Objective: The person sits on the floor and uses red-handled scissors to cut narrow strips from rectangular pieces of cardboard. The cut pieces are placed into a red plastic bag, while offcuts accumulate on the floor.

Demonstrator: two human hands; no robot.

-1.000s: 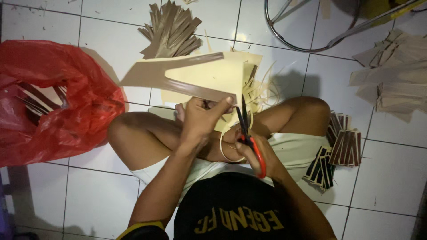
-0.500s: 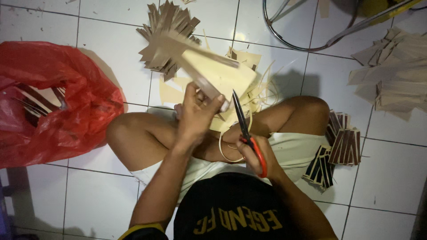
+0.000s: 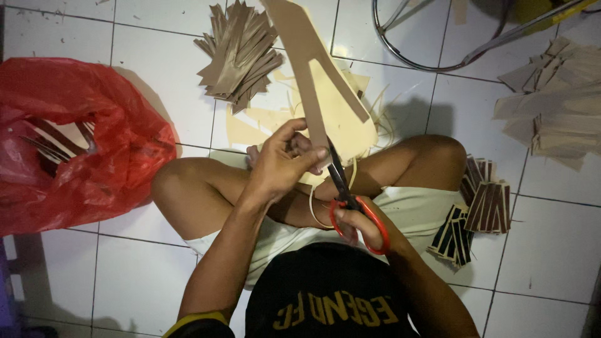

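**Cross-legged on the tiles, scissors into a tan cutout**

So the person is sitting cross-legged on the white tiled floor [image 3: 551, 250], looking straight down at their own lap. The left hand [image 3: 282, 166] is curled around the lower end of a flat tan cardboard piece shaped like a long forked strip [image 3: 307, 81], thumb on top and fingers wrapped underneath, holding it so it points up and away from the body. The right hand [image 3: 363, 228] has its fingers through the loops of a pair of scissors with red handles and dark blades [image 3: 344, 191]; the blades point up at the bottom edge of the cardboard, right beside the left thumb (I can't make out how far apart the blades stand, they look close to shut).

Under the cardboard, between the knees, lies a pale yellow sheet of offcut material [image 3: 344, 125] with thin curly slivers around it. Further out on the floor is a fanned pile of brown cut strips [image 3: 241, 56]. To the person's left sits a crumpled red plastic bag [image 3: 87, 169] with more flat pieces showing in its mouth. By the right knee are stacks of small dark brown rectangular pieces [image 3: 485, 200], and beyond them a loose heap of tan cardboard scraps [image 3: 557, 94]. A metal ring of some stool base [image 3: 438, 62] shows at the top.
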